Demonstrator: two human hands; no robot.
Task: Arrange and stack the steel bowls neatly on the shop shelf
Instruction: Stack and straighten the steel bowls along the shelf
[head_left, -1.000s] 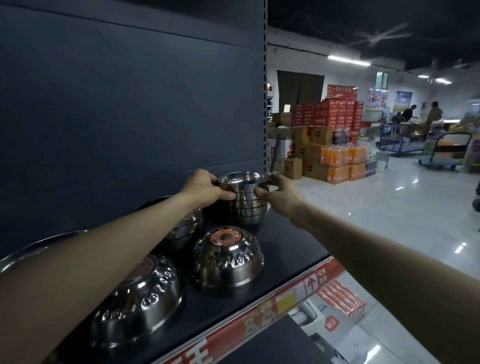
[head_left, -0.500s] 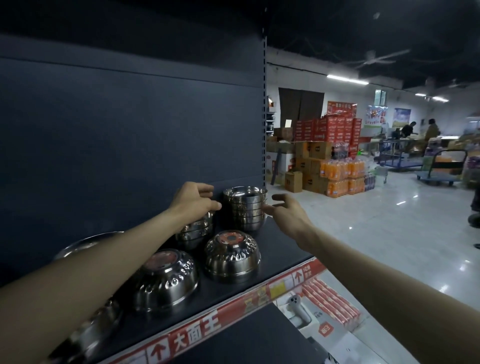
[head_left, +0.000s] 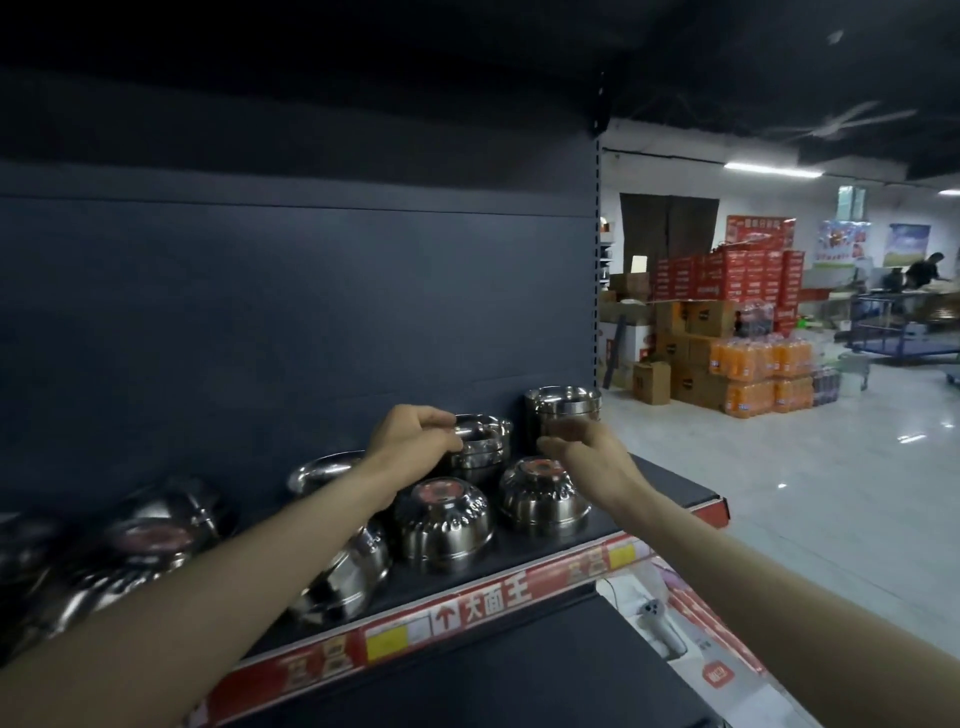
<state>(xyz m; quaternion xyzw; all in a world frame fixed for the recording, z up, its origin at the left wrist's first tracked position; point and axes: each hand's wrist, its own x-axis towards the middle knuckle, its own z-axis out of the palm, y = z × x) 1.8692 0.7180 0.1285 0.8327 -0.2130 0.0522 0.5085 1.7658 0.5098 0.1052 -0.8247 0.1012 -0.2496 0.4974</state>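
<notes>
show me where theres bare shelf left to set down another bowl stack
Bare patch: the right end of the shelf, bordered by the rightmost upside-down bowl, the tall stack and the red price strip. Crowded: from the short stack, gripped by the left hand, leftward, bowls sit close together.

Both bare arms reach forward, nearly straight. The left hand (head_left: 410, 441) curls fingers and thumb round a bowl stack (head_left: 483, 448). The right hand (head_left: 584, 457), near it, has loosely curled fingers; its grip is unclear.
</notes>
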